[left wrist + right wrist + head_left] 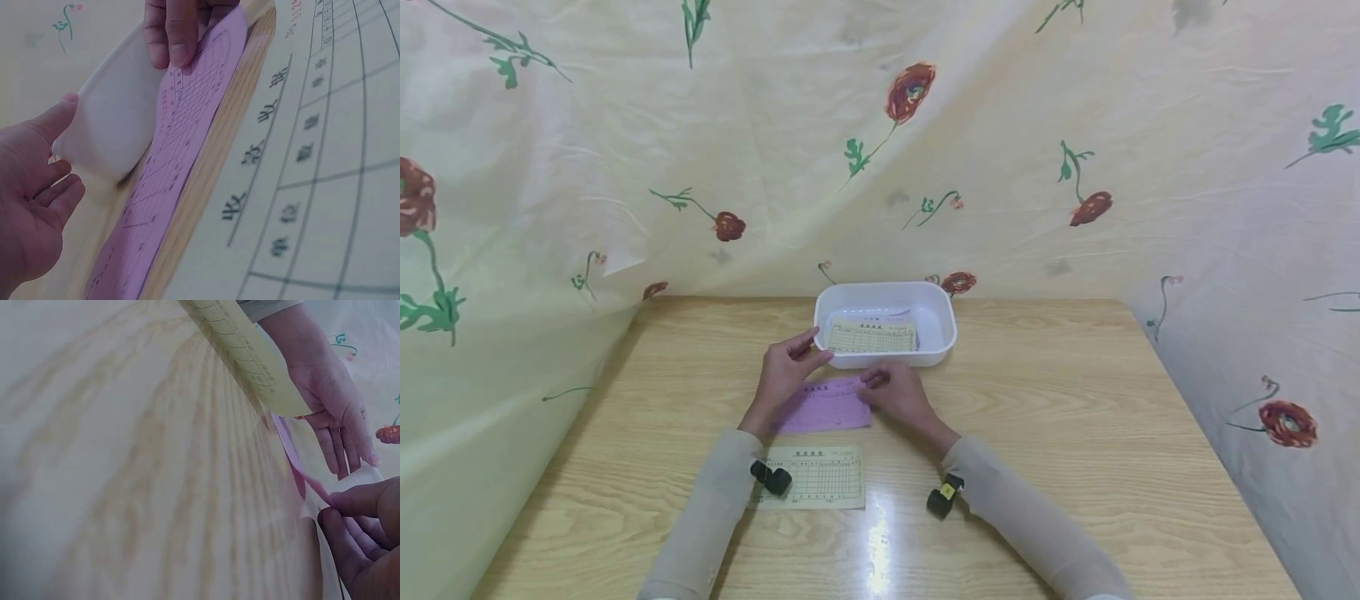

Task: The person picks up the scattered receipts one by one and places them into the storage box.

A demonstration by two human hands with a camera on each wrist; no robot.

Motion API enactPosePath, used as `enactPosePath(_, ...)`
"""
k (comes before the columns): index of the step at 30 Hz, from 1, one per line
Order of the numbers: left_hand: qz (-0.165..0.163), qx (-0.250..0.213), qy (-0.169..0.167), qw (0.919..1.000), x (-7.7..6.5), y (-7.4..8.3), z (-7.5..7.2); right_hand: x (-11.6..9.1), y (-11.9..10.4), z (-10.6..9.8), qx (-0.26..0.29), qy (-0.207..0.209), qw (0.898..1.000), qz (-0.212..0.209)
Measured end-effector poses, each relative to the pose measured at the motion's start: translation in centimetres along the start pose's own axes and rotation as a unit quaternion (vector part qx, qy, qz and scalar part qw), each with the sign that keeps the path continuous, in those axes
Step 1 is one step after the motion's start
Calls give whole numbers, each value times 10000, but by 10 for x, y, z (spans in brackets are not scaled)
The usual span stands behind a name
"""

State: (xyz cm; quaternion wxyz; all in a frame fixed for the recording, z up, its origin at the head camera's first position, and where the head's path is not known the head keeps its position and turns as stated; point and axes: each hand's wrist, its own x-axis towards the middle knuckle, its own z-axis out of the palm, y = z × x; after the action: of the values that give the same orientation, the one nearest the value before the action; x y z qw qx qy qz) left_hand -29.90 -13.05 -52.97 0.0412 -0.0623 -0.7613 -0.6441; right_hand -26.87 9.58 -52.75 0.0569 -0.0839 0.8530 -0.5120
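My left hand (784, 371) holds the front-left corner of a white plastic box (936, 359), thumb at the front and fingers at the left side. With thumb and fingertips, my right hand (898, 393) pinches the right end of a purple receipt slip (823, 410) just in front of the box. In the left wrist view the purple slip (172, 144) bends up toward the right hand's fingers (178, 37). Inside the box lies a yellowish receipt slip (868, 337), over another paper with purple showing.
Nearer me, another yellowish receipt slip (827, 479) lies on the wooden table (1037, 400), partly covered by the left sleeve and its wrist camera (772, 479). A flowered cloth (790, 150) hangs behind the table and along its sides.
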Motion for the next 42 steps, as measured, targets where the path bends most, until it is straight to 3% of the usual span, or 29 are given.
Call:
enactPosePath(10,-41,204,6,9998,1,0,-1,-1,1,-1,250,20,9997,31)
enactPosePath(19,-151,133,-66,9998,1,1,0,-3,3,-5,32,-122,9999,64)
enactPosePath(26,-8,185,17,9998,1,0,-1,-7,6,-15,184,15,9998,82)
enactPosePath(35,-173,227,51,9996,0,0,0,-12,3,-33,354,199,9990,168)
enactPosePath(42,-126,237,45,9996,-1,4,0,-19,-1,-48,230,273,9993,138)
